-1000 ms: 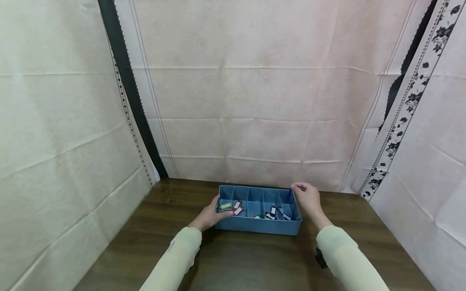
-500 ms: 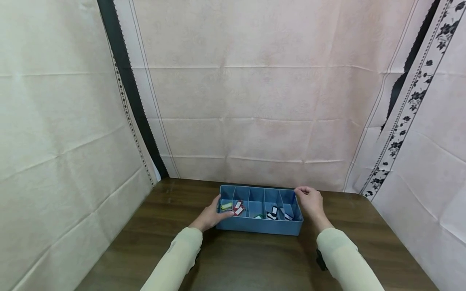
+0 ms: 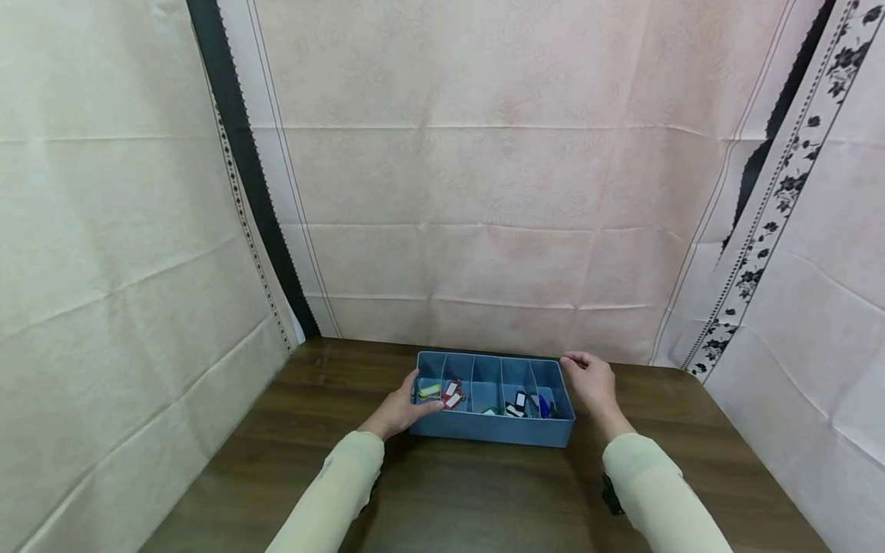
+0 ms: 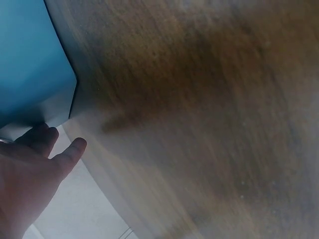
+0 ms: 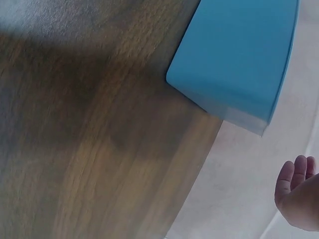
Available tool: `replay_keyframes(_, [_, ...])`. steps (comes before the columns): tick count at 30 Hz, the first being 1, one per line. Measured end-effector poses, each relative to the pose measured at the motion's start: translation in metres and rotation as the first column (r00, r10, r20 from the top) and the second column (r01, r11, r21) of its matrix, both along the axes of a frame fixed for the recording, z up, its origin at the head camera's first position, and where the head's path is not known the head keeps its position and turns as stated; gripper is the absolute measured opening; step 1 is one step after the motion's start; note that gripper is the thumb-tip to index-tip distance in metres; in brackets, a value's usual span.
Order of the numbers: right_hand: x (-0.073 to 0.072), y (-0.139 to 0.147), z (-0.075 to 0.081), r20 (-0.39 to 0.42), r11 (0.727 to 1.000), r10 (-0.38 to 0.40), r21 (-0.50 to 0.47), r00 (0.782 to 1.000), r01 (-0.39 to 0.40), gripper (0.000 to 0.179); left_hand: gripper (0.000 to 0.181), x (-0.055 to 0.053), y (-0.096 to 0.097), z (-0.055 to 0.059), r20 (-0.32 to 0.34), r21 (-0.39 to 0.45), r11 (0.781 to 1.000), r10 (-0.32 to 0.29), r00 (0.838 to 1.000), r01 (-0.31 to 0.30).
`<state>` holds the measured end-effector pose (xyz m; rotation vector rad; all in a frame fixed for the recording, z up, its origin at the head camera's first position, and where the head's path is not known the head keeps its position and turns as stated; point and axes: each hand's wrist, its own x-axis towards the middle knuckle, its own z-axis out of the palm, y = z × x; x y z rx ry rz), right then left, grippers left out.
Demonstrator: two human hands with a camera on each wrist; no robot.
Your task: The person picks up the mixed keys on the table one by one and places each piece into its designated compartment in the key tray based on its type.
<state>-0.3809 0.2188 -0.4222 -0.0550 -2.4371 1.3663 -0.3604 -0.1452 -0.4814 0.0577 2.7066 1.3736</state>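
A blue divided box (image 3: 487, 429) stands on the table, its compartments holding small tags with white labels that look like key tags. Yellow-green ones (image 3: 429, 391) lie in the leftmost compartment, red ones (image 3: 452, 396) beside them. Toward the right are black tags (image 3: 519, 399), and a blue tag (image 3: 543, 407) lies in the rightmost compartment. My left hand (image 3: 399, 409) holds the box's left end, thumb over the front rim. Beside the back right corner is my right hand (image 3: 590, 384), fingers loosely bent, nothing visible in them. The right wrist view shows that hand (image 5: 298, 194) apart from the box.
The brown wooden table (image 3: 470, 491) extends in front of the box and to both sides. Pale cloth (image 3: 442, 192) hangs behind it and along the left and right. A bit of green (image 3: 490, 411) shows in the middle compartment.
The blue tag, earlier between my right fingers at the box's back right corner, has dropped into the rightmost compartment. My right hand has shifted slightly right; the left hand stays on the box.
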Motion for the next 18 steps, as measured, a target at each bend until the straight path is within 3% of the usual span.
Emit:
replay_keyframes(9, [0.003,0.012,0.003,-0.015,0.998,0.002,0.060,1.000,-0.002,0.034,0.107,0.001,-0.008,0.003,0.008,-0.045,0.999,0.001,1.000,0.000])
replay_keyframes(14, [0.006,0.031,-0.002,-0.034,0.985,-0.001,0.174,0.999,0.007,0.037,0.106,0.002,-0.011,0.002,-0.005,-0.064,0.998,0.002,1.000,-0.003])
replay_keyframes(18, [0.011,0.050,-0.012,-0.061,0.956,0.025,0.295,0.998,-0.006,0.037,0.102,0.002,-0.019,0.004,-0.066,-0.064,0.998,0.006,0.998,-0.011])
